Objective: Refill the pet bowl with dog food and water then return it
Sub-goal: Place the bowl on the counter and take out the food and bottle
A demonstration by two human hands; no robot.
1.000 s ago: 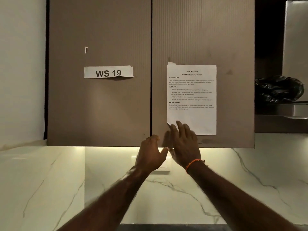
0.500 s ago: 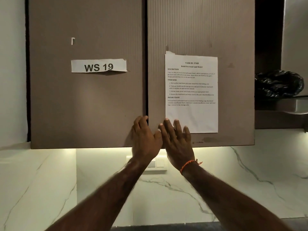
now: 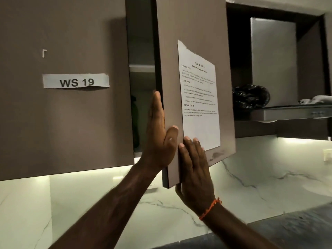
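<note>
The right cabinet door of a brown wall cabinet stands partly swung out, with a printed task sheet taped to its front. My left hand grips the door's free edge, fingers behind it and thumb on the front. My right hand, with an orange thread at the wrist, holds the door's lower corner, fingers flat on the front. Through the gap I see a dim cabinet interior with a shelf edge and a dark shape inside. No pet bowl or dog food shows.
The left cabinet door is closed and carries a "WS 19" label. A black plastic bag sits on a metal hood ledge at the right. Lit white marble backsplash runs below, and a dark countertop corner shows at lower right.
Both hands went from resting against the closed doors to gripping the right door, which has swung outward. The camera moved closer and shifted left.
</note>
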